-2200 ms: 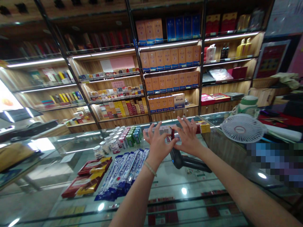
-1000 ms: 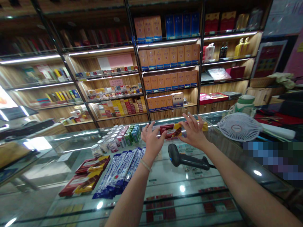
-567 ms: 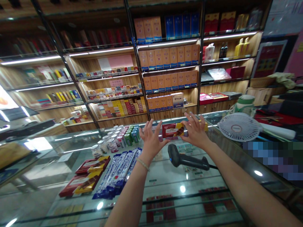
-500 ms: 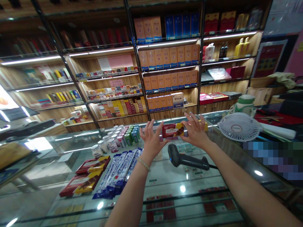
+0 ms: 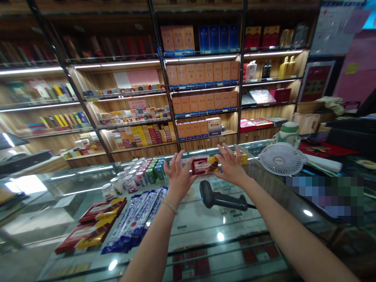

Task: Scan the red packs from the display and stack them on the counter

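Observation:
A red and yellow chocolate biscuit pack (image 5: 201,166) is held level above the far side of the glass counter, its printed face toward me. My left hand (image 5: 178,176) grips its left end between thumb and forefinger, other fingers raised. At the right end, my right hand (image 5: 230,166) pinches it the same way. Just nearer to me lies a black barcode scanner (image 5: 220,199) on the glass. More yellow packs (image 5: 243,158) show partly behind my right hand. Left of my left forearm are long blue-and-white sachets (image 5: 136,219) and flat red-yellow chocolate packs (image 5: 91,229).
Several small jars and tins (image 5: 132,178) stand in rows at the counter's back left. A white fan (image 5: 282,158) lies right of my right hand, a green-and-white bottle (image 5: 289,133) behind it. Beyond the glass counter (image 5: 194,231), lit shelves (image 5: 205,92) hold boxes.
The view has turned a little to the right, so everything sits further left. Both hands keep their hold on the biscuit pack, which stays in nearly the same place above the counter.

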### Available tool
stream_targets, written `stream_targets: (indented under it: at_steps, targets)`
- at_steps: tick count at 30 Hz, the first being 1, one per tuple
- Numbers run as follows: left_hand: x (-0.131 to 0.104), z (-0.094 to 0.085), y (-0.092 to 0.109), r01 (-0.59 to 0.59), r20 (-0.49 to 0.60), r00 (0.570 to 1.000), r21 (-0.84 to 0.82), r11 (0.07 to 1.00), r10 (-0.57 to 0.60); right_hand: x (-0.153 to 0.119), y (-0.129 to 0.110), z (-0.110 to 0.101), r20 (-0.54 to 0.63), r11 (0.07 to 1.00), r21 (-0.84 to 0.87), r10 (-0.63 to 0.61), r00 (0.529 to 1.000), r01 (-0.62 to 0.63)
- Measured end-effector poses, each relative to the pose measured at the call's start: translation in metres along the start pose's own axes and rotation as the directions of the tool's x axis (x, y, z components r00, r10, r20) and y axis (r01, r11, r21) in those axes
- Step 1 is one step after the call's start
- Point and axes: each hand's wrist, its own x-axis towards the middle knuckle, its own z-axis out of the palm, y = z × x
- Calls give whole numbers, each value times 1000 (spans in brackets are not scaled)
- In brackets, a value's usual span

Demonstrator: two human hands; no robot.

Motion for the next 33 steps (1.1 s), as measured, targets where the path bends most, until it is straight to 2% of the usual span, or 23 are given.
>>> stream_targets:
  at_steps: [5,11,17,24,29,33]
  targets:
    - [13,-6,7,14,33,999,4,1000,-14,9,10,-1,51,1000,9,6,999,-6]
    - [38,-10,22,-20,66,998,18,1000,18,23,39,-16,96,1000,-8,-24,995,25]
    - [61,2,52,-54,86,995,12,998,52,24,79,-30,119,996,-62,-60,991,68]
    - [80,23,90,-118,59,991,-56,991,121,12,128,-50,149,985,-130,-91,985,111]
    - [89,33,109,-140,44,989,-97,985,145,5,148,-58,145,976,-183,-94,985,120]
    - [103,37,115,-158,28,987,-95,983,161,13,161,-58,156,971,-206,-88,984,119]
